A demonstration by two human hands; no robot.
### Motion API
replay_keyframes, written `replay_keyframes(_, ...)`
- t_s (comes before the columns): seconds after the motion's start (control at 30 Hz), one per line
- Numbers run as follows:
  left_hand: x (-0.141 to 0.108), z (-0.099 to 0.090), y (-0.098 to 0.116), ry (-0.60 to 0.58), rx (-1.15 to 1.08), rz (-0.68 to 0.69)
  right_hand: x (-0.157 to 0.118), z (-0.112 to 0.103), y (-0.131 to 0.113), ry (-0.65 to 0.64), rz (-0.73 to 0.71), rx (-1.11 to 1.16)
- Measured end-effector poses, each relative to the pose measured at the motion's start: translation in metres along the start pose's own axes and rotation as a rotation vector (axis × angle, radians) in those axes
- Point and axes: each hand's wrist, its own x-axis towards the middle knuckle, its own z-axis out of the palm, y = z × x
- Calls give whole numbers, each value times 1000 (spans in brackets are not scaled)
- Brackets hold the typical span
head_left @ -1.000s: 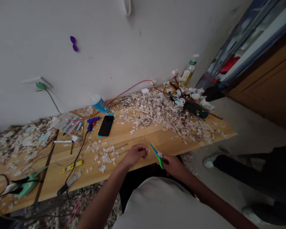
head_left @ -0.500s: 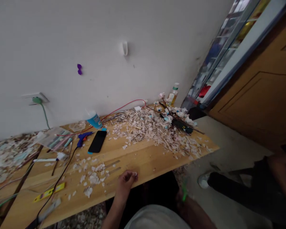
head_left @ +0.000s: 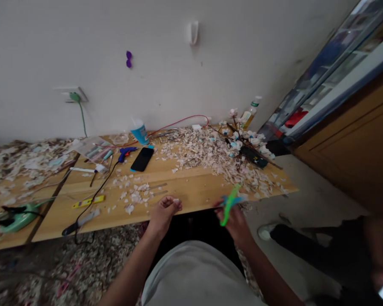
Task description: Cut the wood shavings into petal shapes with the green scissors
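My left hand [head_left: 165, 214] is at the table's front edge, its fingers pinched on a small pale flake [head_left: 176, 201]. It resembles the thin petal-like flakes [head_left: 136, 195] scattered on the wood just left of it. To the right, my right hand [head_left: 235, 222] is raised by the edge, closed around a bright green and blue tool [head_left: 230, 205]. Motion smears the tool, so its exact kind does not show. Some fingers of the right hand are hidden behind it.
A large heap of flakes [head_left: 198, 148] covers the back of the table, with flowering twigs [head_left: 239, 138] and a bottle [head_left: 251, 111]. Further left are a phone [head_left: 142, 159], blue glue gun [head_left: 125, 154], blue cup [head_left: 140, 134] and yellow cutter [head_left: 88, 202]. Another person's leg [head_left: 290, 242] is at right.
My right hand has risen from below the table edge with the green and blue tool. The left hand still pinches the flake. My view has shifted downward and to the left.
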Motion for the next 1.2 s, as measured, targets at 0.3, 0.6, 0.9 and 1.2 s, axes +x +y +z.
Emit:
replay_keyframes(0.3, -17, -1, -14, -59, -46, -32, -23, 41, -29, -285, -79, -99)
replay_keyframes(0.6, -17, -2, -23, -15, -20, 12, -22, 48, -24, -232, -55, -274)
replay_keyframes(0.9, -11, -9, -38, -81, 48, 13, -23, 48, -22, -197, -16, -347)
replay_keyframes(1.2, -11, -15, -47, -70, 167, -61, -29, 62, 9, -194, 67, -178)
